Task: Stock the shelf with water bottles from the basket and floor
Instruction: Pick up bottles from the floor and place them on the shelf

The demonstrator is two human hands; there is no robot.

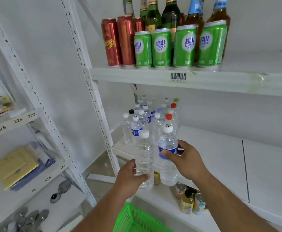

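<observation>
**Holding two water bottles at the middle shelf**

Gripping a clear, label-free plastic water bottle (144, 159) near its base, the left hand (130, 180) curls its fingers round it. The right hand (185, 160) wraps a clear blue-labelled water bottle (168, 154) at its label, thumb in front. Both bottles stand upright, side by side. Just beyond the fingertips, a cluster of capped water bottles (147, 121) stands on the white shelf (220, 158). Below the wrists sits a green plastic basket (137, 220).

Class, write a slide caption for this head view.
Left hand and right hand each hold a clear plastic water bottle before the white shelf.
</observation>
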